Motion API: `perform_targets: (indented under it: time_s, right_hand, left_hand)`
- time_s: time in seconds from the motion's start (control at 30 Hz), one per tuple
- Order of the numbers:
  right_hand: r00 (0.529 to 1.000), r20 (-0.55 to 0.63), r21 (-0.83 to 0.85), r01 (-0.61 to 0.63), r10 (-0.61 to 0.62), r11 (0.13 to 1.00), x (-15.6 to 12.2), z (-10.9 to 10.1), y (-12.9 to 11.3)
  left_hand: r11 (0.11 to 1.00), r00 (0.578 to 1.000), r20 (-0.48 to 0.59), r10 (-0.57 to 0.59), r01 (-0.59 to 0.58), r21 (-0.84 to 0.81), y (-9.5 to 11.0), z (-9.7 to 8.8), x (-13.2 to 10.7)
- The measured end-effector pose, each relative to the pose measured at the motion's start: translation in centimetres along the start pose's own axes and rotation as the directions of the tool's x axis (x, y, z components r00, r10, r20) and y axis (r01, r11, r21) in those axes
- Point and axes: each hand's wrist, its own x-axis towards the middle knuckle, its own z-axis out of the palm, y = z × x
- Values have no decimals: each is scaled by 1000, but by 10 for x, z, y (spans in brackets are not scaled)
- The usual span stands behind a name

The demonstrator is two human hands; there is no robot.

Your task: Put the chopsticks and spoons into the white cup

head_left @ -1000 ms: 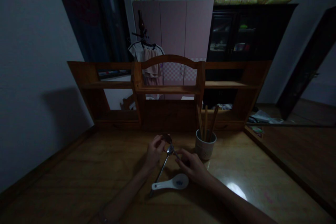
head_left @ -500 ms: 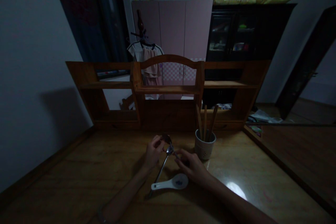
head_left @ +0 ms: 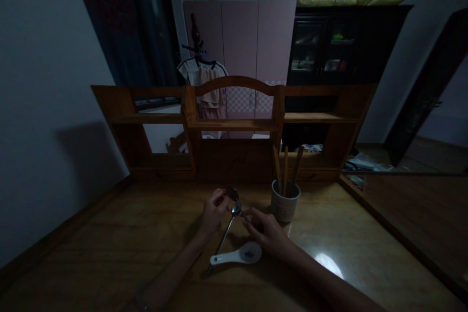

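Head view, very dim: a pale cup point(head_left: 284, 208) stands on the wooden table point(head_left: 120, 239), holding several wooden chopsticks point(head_left: 285, 169) upright. Just left of it, the left hand point(head_left: 212, 214) pinches the bowl of a dark spoon point(head_left: 231, 193), and the right hand point(head_left: 269, 235) seems to pinch its thin handle, though gloom blurs that grip. Beneath them lie a metal spoon point(head_left: 224, 236) and a white ceramic spoon point(head_left: 237, 255). Both forearms are cut off at the bottom edge.
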Motion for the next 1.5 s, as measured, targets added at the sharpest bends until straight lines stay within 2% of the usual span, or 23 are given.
perform_targets:
  time_s: [0.5, 0.77, 0.97, 1.33, 1.5]
  right_hand:
    - [1000, -2, 8, -20, 20, 1000, 1, -1, -2]
    - [1000, 2, -4, -6, 6, 1000, 1, 0, 1]
    - [1000, 13, -3, -2, 2, 1000, 0, 0, 0]
    - [1000, 15, -40, -6, 7, 999, 0, -1, -3]
    - [1000, 23, -43, -17, 18, 999, 0, -2, -5]
  left_hand:
    - [1000, 1000, 14, 15, -16, 24, 2, 0, 0]
    - [1000, 1000, -19, -16, 16, 24, 1, 0, 0]
    - [998, 996, -85, -37, 41, 43, -1, -2, 0]
    - [995, 985, -140, -103, 103, -5, -5, -2, -1]
    - [994, 986, -140, -87, 94, 50, -5, -3, -1]
